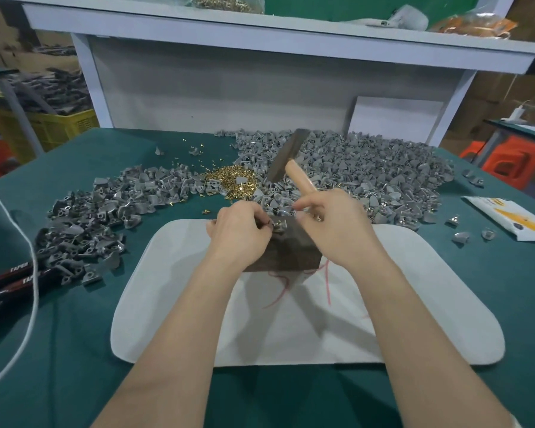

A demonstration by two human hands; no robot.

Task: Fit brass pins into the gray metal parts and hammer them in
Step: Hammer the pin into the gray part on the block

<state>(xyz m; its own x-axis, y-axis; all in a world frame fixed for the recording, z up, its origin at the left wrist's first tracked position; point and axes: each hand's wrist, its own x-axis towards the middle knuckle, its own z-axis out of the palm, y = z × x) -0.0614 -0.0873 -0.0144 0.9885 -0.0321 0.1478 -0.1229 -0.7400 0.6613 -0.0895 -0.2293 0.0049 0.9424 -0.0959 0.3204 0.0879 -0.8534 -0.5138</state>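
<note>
My left hand [238, 233] has its fingers curled, and they pinch a small gray metal part [279, 226] at the far edge of a dark block [286, 253]. The part is dull gray and angular, and a little brass pin [275, 223] shows on top of it; I cannot tell how deep the pin sits. My right hand [334, 227] is just beside the part, and its fingers are closed around the pale wooden handle of the hammer [301, 180]. The handle's long axis goes from my hand up and away from me, leaning a bit to the left. The steel head, blurred, lies across the handle's end and slants from lower left to upper right. The block stands on a white pad [414, 288] on the green tabletop [74, 335]. Behind my hands lies a heap of brass pins [229, 180], between a gray parts pile on the left [90, 223] and a larger gray parts pile on the right [383, 168].
</note>
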